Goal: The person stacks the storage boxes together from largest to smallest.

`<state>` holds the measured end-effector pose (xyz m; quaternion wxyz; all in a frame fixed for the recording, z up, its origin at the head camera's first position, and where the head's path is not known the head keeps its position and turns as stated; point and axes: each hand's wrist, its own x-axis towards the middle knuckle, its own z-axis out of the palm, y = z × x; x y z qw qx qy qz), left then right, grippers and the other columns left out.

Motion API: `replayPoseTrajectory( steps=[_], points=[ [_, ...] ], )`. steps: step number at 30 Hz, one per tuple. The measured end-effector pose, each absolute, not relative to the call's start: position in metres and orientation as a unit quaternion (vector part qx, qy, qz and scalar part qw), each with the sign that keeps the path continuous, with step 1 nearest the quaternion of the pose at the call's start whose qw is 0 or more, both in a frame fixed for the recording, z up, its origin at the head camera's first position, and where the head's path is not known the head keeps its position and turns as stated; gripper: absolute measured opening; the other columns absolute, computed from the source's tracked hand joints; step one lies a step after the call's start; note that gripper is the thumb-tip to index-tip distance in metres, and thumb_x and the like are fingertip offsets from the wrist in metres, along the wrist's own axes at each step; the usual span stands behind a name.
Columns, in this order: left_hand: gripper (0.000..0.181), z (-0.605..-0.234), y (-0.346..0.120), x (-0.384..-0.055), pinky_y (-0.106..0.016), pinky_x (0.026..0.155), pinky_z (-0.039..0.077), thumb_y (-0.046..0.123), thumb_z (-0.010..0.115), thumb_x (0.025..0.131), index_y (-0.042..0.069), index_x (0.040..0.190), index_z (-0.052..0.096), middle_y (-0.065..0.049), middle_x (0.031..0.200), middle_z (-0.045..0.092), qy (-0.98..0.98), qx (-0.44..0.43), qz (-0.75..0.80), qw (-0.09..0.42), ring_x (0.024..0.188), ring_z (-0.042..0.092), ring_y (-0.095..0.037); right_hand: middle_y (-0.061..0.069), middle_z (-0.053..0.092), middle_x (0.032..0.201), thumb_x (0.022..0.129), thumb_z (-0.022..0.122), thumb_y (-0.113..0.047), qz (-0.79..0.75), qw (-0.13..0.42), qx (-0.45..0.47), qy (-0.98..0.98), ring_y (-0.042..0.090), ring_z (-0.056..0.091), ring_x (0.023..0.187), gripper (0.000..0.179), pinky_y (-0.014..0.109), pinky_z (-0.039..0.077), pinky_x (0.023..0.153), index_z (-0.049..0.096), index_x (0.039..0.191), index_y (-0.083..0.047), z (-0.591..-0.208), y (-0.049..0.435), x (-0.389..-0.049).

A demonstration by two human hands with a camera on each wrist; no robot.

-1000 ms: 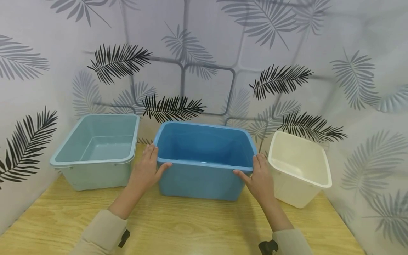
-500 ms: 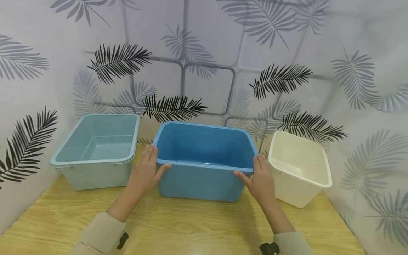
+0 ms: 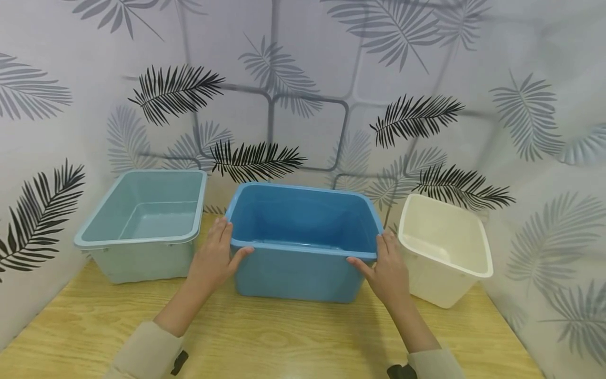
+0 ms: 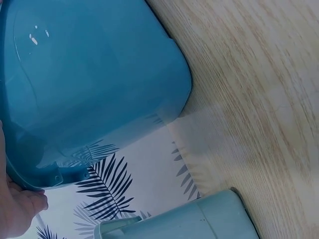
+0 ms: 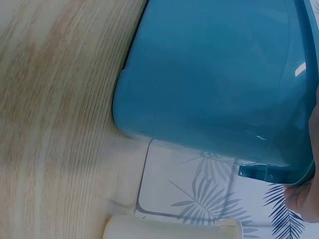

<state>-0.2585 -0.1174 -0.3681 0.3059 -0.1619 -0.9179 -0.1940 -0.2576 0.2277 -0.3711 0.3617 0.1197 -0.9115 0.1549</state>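
A deep blue plastic storage bin [image 3: 298, 276] stands upright on the table in the middle of the head view, its inside bare. My left hand [image 3: 213, 258] grips its front left corner, thumb against the front below the rim. At the front right corner my right hand [image 3: 390, 271] holds the rim the same way. In the left wrist view, the fingers of the left hand [image 4: 20, 209] curl under the rim at the picture's edge. Only part of the right hand [image 5: 309, 194] shows in the right wrist view, also at the rim.
A pale green bin [image 3: 147, 260] stands to the left, close to my left hand. To the right, near my right hand, is a cream bin [image 3: 435, 281]. All stand on a wood-grain table [image 3: 284, 342] before a leaf-patterned backdrop [image 3: 312, 68].
The blue bin has slid slightly toward me, with both hands keeping their hold on its rim. The green and cream bins have stayed in place.
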Motion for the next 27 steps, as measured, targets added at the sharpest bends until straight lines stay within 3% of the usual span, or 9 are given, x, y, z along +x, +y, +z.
replayPoseTrajectory(
  steps=[11, 20, 27],
  points=[
    [0.086, -0.369, -0.118, -0.254, -0.054, 0.094, 0.043, 0.061, 0.041, 0.087, -0.017, 0.124, 0.046, -0.034, 0.134, 0.043, -0.912, -0.166, -0.186, 0.324, 0.129, 0.038, -0.046, 0.032, 0.051, 0.126, 0.075, 0.023, -0.081, 0.148, 0.383, 0.128, -0.903, 0.046, 0.043, 0.124, 0.111, 0.056, 0.046, 0.089, 0.051, 0.118, 0.017, -0.372, 0.227, -0.254],
    [0.08, -0.369, -0.118, -0.248, -0.054, 0.096, 0.042, 0.054, 0.05, 0.087, -0.016, 0.126, 0.045, -0.033, 0.135, 0.042, -0.918, -0.16, -0.193, 0.307, 0.13, 0.037, -0.045, 0.032, 0.049, 0.128, 0.076, 0.026, -0.08, 0.144, 0.366, 0.118, -0.912, 0.046, 0.041, 0.126, 0.109, 0.055, 0.046, 0.089, 0.05, 0.121, 0.016, -0.371, 0.227, -0.248],
    [0.081, -0.368, -0.118, -0.243, -0.054, 0.096, 0.043, 0.056, 0.046, 0.089, -0.017, 0.126, 0.045, -0.034, 0.135, 0.042, -0.918, -0.162, -0.189, 0.308, 0.129, 0.037, -0.045, 0.031, 0.05, 0.129, 0.075, 0.026, -0.081, 0.144, 0.371, 0.116, -0.91, 0.045, 0.041, 0.126, 0.109, 0.055, 0.048, 0.086, 0.05, 0.121, 0.015, -0.372, 0.227, -0.245]
  ],
)
